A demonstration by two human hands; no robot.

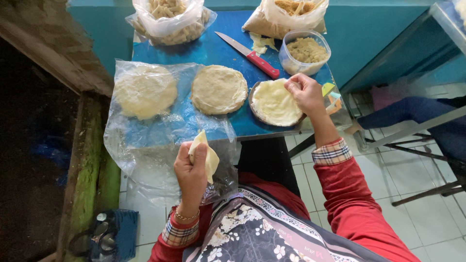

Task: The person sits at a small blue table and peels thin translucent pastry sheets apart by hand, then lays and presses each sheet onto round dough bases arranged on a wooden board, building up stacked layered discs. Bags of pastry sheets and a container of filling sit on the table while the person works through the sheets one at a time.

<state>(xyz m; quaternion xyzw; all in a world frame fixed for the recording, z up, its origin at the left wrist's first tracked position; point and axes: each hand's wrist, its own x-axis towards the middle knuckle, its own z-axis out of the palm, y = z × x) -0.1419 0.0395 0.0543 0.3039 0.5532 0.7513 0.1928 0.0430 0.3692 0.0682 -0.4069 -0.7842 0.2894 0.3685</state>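
Nearest the lens: floral apron and red sleeves with checked cuffs. Left hand (191, 167) raised above the lap, fingers closed around a folded pastry wrapper (206, 155), pale and limp, one corner standing up. Right hand (305, 93) extended to the round metal plate (254, 103) at the near right of the blue table (213, 48), fingertips pinching the top sheet of the wrapper stack (275, 102) lying in it. Two further stacks, one (219, 89) at centre and one (145, 90) to the left, resting on a clear plastic sheet (160, 131) that hangs over the table edge. Red-handled knife (248, 54) lying diagonally behind, just beside a plastic tub of crumbly filling (305, 51). Two bags of finished rolls (167, 19) (291, 14) at the far edge. Judged step: separating single wrappers for filling. Next move calls for a slow, even peel, as thin sheets appear liable to tear or cling.
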